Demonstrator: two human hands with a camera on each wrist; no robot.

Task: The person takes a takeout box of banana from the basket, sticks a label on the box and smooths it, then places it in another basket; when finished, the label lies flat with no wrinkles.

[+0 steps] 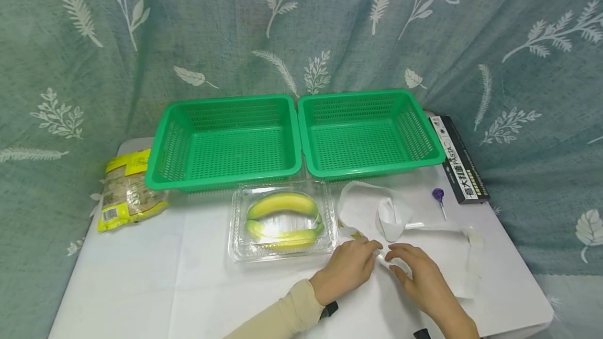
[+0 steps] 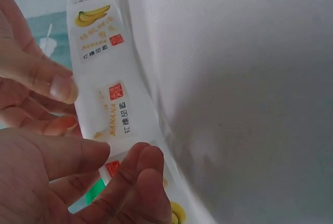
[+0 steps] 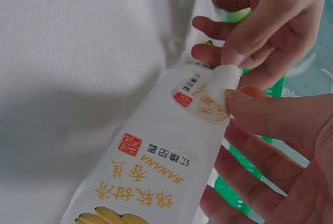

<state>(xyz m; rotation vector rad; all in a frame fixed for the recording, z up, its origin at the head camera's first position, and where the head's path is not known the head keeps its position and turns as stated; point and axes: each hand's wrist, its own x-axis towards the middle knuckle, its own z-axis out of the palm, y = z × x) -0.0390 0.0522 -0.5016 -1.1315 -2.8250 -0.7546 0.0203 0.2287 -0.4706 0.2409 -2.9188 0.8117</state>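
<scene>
A white strip of banana labels (image 3: 156,135), printed with bananas and a red seal, runs between both hands. My left hand (image 1: 346,266) pinches it at a raised edge, thumb and fingertips close together. My right hand (image 1: 421,276) grips the same strip, its thumb on the printed face and the other fingers behind. In the right wrist view one label (image 3: 200,99) bends up where the two thumbs meet. Beyond the hands, more of the strip lies in a loose white loop (image 1: 358,203). Left of it, a clear plastic box (image 1: 237,239) holds two yellow-green bananas (image 1: 282,204).
Two green baskets (image 1: 226,174) stand side by side along the back. A yellow food bag (image 1: 134,187) lies at left. At right are a purple lollipop (image 1: 438,194) and a black pasta box (image 1: 459,161). White sheet-like material (image 1: 443,255) lies on the table near the right hand.
</scene>
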